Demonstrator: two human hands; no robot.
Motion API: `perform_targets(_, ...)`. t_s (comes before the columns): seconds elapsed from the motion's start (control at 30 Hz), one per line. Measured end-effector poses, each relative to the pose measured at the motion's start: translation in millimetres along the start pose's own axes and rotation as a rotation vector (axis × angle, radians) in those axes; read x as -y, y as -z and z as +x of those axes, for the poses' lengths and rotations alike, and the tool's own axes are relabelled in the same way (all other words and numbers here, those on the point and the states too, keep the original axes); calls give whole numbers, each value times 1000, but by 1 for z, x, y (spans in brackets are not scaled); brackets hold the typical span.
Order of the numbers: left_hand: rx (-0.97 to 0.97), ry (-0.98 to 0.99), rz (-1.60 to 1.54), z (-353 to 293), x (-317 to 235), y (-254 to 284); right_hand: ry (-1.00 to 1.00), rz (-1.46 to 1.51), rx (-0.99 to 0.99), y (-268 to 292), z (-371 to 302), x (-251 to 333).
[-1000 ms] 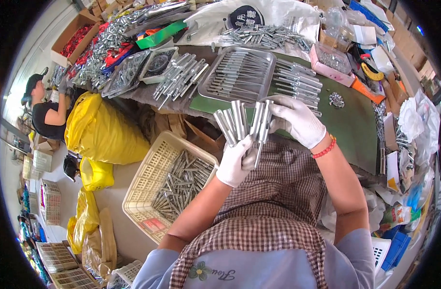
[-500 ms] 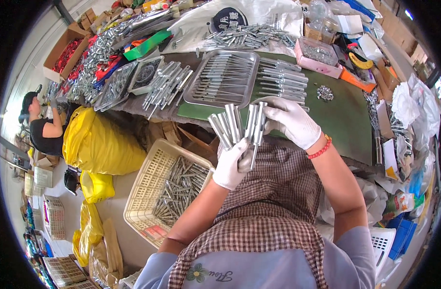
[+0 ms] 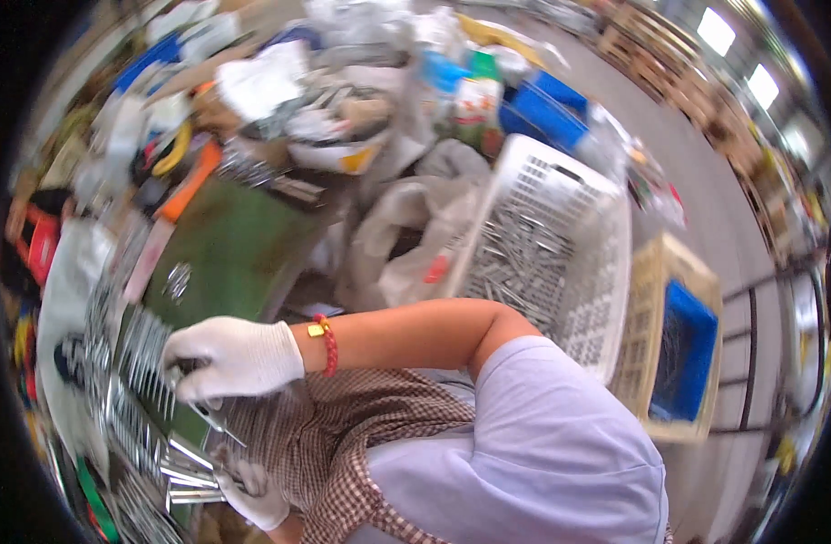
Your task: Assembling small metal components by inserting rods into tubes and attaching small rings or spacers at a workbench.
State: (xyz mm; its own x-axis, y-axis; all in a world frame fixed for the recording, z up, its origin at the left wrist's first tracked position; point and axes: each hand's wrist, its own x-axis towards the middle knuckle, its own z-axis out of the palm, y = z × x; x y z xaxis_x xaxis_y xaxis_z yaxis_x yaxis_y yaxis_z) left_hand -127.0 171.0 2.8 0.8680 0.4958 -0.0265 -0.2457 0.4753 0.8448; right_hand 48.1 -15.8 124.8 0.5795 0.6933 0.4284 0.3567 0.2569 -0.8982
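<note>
My left hand [image 3: 259, 500], in a white glove, is low in the view and closed around a fanned bundle of shiny metal tubes [image 3: 187, 480]. Its fingers are partly blurred. Just above it, my right hand [image 3: 239, 355], also gloved, curls its fingers round a slim metal tube [image 3: 214, 419] that slants down toward the bundle. A red bracelet [image 3: 329, 344] circles my right wrist. Left of my hands, rows of similar metal tubes [image 3: 143, 340] lie on the green tabletop [image 3: 243, 245], with a metal tray of thin rods [image 3: 130, 422] beside them.
A white perforated basket [image 3: 606, 245] with many metal pieces stands right of my arm. Beyond it is a beige crate [image 3: 651, 363] with a blue bin [image 3: 701, 340]. A small pile of metal parts [image 3: 177, 279] sits on the tabletop; bags and boxes crowd its far end.
The view has swung to the right, bringing in the white basket and beige crate. My hands now appear at lower left, still holding metal tubes. The yellow bags have left the view.
</note>
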Motion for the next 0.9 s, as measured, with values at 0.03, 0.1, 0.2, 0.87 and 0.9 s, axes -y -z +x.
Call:
perform_targets(0.03,29,12,-11,4,5,-3,159,-148,-113,8,-21,9)
perform_targets(0.1,223,50,-40,12,14,-6,209,-322,-209,32,-60,32)
perform_targets(0.2,108,99,-8,-1,11,-56,214,-443,-336,53,-114,59)
perform_targets(0.87,199,191,-3,-3,34,-56,-362,-1739,-1963,255,-662,146)
perform_targets(0.9,231,142,8,-11,31,-44,-190,-1269,-2091,257,-651,109)
